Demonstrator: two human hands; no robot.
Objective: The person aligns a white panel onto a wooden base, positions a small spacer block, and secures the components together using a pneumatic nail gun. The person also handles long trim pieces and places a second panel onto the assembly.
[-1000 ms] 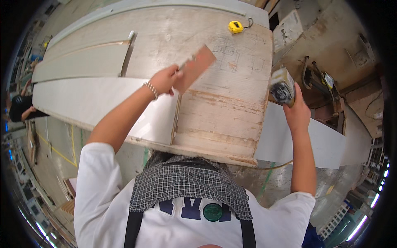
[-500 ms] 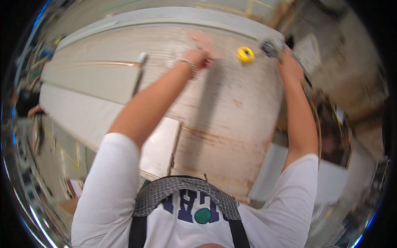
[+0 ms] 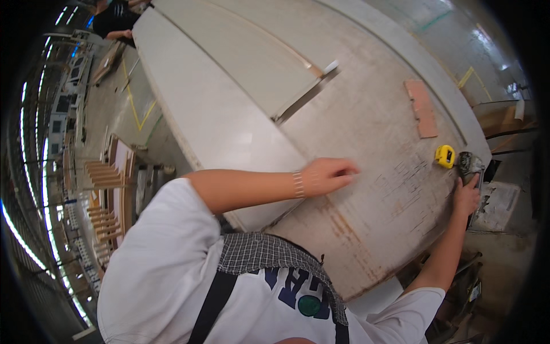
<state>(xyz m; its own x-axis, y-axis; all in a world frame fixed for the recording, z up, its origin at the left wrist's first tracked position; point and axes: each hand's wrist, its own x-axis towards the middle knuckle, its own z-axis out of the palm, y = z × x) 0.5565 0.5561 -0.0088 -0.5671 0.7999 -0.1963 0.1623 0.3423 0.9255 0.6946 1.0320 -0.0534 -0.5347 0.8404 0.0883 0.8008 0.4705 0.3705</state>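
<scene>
My left hand [image 3: 327, 176] hovers over the worn tabletop [image 3: 366, 149], its fingers loosely stretched and slightly blurred, with nothing visible in it. At the table's right edge, my right hand [image 3: 467, 199] has its thumb and fingers round the lower part of a dark grey hand tool [image 3: 471, 164]. The far side of that grip is hidden, and the tool's exact kind does not show. Just left of the tool sits a yellow tape measure [image 3: 444, 156]. Farther up lies a pinkish-brown strip with a notched edge [image 3: 421, 109].
Pale flat panels [image 3: 229, 126] cover the left of the table, with a thin wooden strip [image 3: 286, 49] on one. A long grey strip [image 3: 424, 63] borders the far edge. Another person [image 3: 117, 20] stands at the far left. A wooden rack [image 3: 109, 200] stands on the floor to the left.
The view has swung, so the table now appears turned. My left hand has moved away from the notched strip and back toward me. My right hand remains at the dark tool.
</scene>
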